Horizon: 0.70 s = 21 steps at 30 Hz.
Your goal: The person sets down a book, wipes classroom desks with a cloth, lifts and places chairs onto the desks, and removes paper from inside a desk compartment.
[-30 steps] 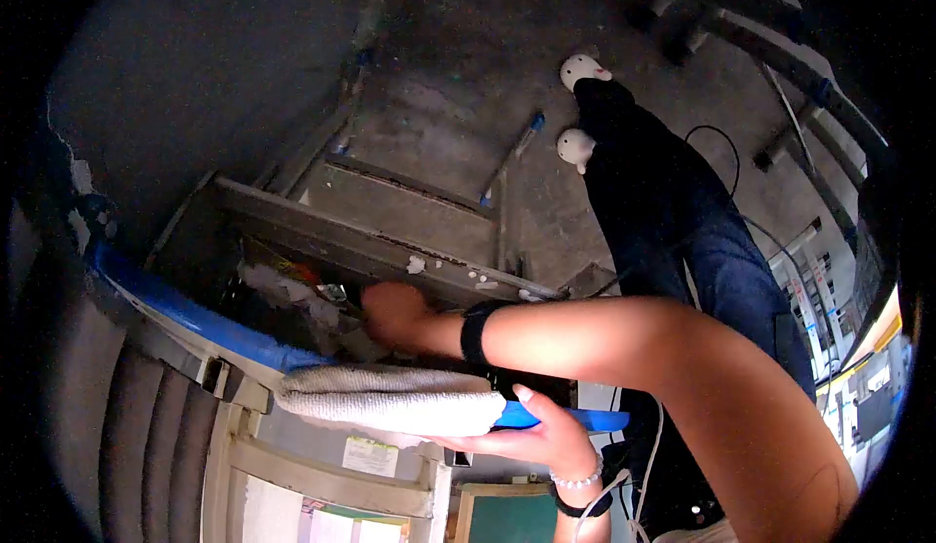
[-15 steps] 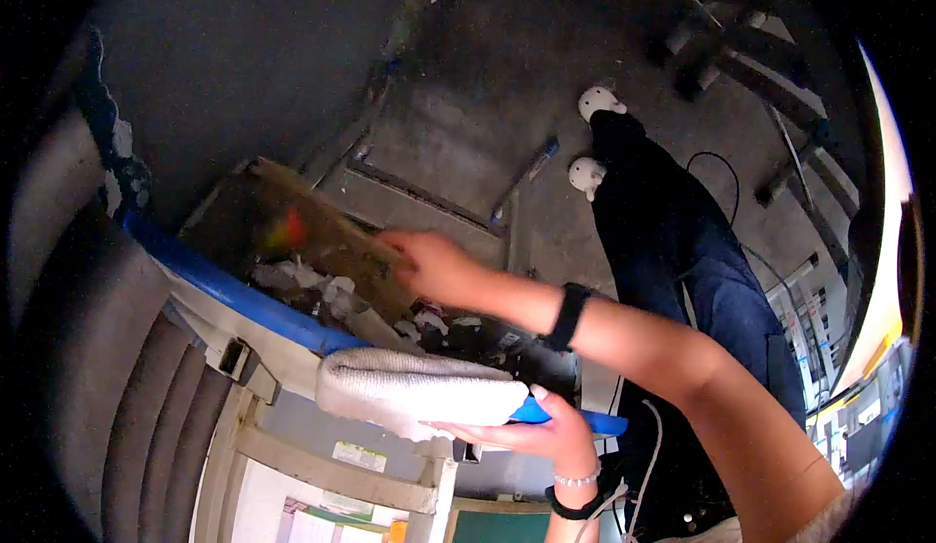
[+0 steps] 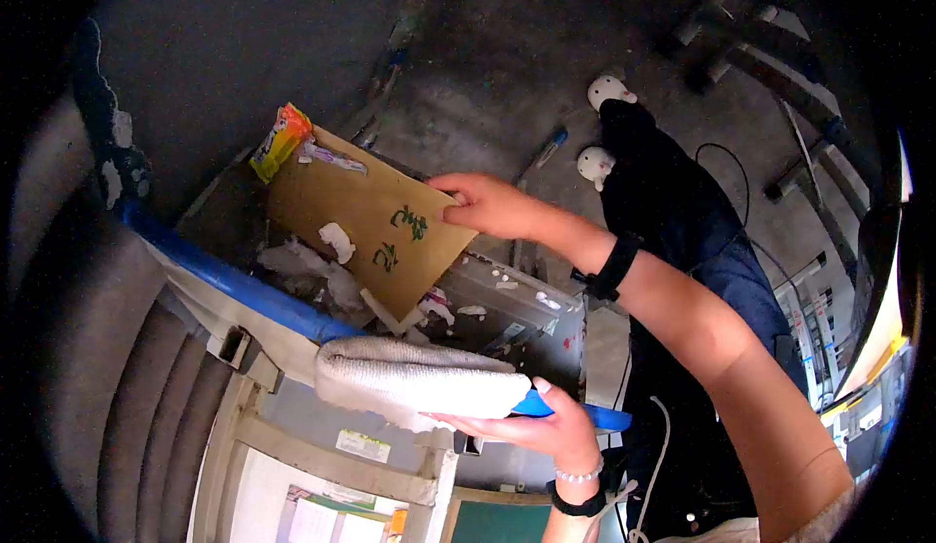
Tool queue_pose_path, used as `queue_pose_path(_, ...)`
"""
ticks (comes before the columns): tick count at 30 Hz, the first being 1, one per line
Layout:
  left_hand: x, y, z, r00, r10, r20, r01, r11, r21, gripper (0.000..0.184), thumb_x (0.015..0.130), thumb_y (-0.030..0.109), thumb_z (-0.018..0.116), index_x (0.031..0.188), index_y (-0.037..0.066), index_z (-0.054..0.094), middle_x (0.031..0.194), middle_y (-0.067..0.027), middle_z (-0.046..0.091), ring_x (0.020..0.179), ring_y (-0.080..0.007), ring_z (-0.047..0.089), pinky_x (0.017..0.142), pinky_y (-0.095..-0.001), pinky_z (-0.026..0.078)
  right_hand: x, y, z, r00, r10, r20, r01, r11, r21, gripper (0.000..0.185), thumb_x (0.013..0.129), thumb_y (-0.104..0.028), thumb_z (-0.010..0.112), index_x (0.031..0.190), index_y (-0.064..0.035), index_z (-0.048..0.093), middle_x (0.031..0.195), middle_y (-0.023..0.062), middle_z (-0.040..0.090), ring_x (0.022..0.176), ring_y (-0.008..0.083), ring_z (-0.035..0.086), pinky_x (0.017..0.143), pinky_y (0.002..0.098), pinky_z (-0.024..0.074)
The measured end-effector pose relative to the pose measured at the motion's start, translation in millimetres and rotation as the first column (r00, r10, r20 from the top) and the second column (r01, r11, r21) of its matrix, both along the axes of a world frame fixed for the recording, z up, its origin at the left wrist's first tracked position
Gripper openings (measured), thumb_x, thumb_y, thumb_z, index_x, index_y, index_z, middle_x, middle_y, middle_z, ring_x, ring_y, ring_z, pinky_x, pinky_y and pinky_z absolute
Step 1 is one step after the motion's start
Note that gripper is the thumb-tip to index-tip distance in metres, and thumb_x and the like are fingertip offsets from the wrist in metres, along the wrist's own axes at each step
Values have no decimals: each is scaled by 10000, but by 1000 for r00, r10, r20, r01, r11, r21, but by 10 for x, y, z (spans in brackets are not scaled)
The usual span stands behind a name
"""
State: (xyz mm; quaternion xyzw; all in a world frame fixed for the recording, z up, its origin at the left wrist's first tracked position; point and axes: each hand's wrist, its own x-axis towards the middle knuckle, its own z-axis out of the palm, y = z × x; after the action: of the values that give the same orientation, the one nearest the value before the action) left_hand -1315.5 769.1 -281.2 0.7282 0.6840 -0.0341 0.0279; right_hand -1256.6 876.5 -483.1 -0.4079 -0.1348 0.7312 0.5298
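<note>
My right hand (image 3: 487,207), with a black wristband, pinches the edge of a brown cardboard-like sheet (image 3: 361,216) bearing handwritten characters. The sheet lies tilted over an open metal compartment (image 3: 561,333); on it rest an orange-and-yellow wrapper (image 3: 285,141), a purple-and-white wrapper (image 3: 334,158) and a crumpled scrap of paper (image 3: 337,241). Below, my left hand (image 3: 541,431) grips a folded whitish knit cloth (image 3: 419,377) against a blue rim (image 3: 234,290), thumb above and fingers underneath. More crumpled white paper (image 3: 307,270) sits partly under the sheet.
Small paper scraps (image 3: 473,310) are scattered in the compartment. A pale metal frame (image 3: 331,465) is below the blue rim. My legs (image 3: 682,202) and white shoes (image 3: 596,165) show at upper right, near a dark cable (image 3: 736,173) and metal furniture legs (image 3: 760,75).
My right hand has moved up and to the right, and the brown sheet has turned to show its written face. The wrapper has come up to the far corner. My left hand stays on the cloth.
</note>
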Motion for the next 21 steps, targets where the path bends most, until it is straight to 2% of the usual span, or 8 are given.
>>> queue_pose_path(1, -2, -4, 4, 1000, 2, -9, -2, 1000, -3, 809, 860, 426, 472, 1372, -46, 59, 1410, -300, 64, 1296, -472, 92, 1023, -569, 102, 57, 12, 15, 999, 39, 10, -39, 999, -1, 405, 761, -114, 544, 1162, -70, 512, 665, 36, 567, 553, 98, 476, 496, 290, 388)
queue_pose_path(4, -10, -13, 6, 1000, 2, -20, -2, 1000, -1, 801, 864, 423, 471, 1375, -35, 59, 1410, -300, 66, 1292, -477, 99, 1018, -574, 110, 58, 26, -16, 998, 5, 64, -8, 999, 48, 414, 759, -117, 543, 1167, -58, 508, 665, 45, 570, 552, 100, 482, 498, 294, 392)
queue_pose_path(7, -19, -2, 0, 1000, -9, -5, 9, 1000, 12, 797, 865, 425, 471, 1378, -26, 61, 1410, -300, 66, 1291, -480, 99, 1016, -577, 110, 84, 29, -44, 988, 86, 131, -91, 995, 30, 414, 760, -109, 537, 1170, -57, 505, 692, 64, 589, 583, 111, 509, 530, 295, 415)
queue_pose_path(13, -34, -14, -2, 1000, 6, -10, -6, 1000, 5, 801, 865, 428, 469, 1379, -26, 56, 1412, -298, 63, 1293, -479, 95, 1017, -576, 104, 109, 4, -15, 991, 87, 104, -90, 996, 22, 410, 765, -96, 524, 1174, -72, 503, 777, 89, 625, 671, 134, 554, 616, 309, 451)
queue_pose_path(16, -1, 5, 7, 1000, -8, -4, 8, 1000, 8, 801, 865, 429, 468, 1377, -35, 61, 1412, -297, 63, 1294, -476, 96, 1020, -570, 105, 104, 0, -34, 988, 82, 131, -88, 995, 41, 405, 770, -102, 524, 1173, -70, 501, 817, 95, 629, 687, 135, 560, 617, 315, 451)
queue_pose_path(19, 16, 30, 10, 1000, -17, -6, 18, 1000, 17, 802, 865, 432, 465, 1374, -45, 68, 1411, -298, 66, 1296, -472, 100, 1024, -563, 109, 90, -16, -65, 987, 84, 140, -94, 994, 63, 328, 845, -138, 541, 1166, -77, 504, 690, 19, 583, 567, 54, 461, 515, 248, 380)
queue_pose_path(21, 4, 27, 4, 1000, -22, -3, 22, 999, 27, 804, 865, 436, 464, 1373, -49, 72, 1410, -298, 70, 1295, -471, 105, 1026, -559, 113, 93, -42, -87, 989, 68, 133, -81, 992, 95, 328, 847, -140, 538, 1168, -79, 504, 694, 10, 581, 554, 47, 452, 494, 245, 368)
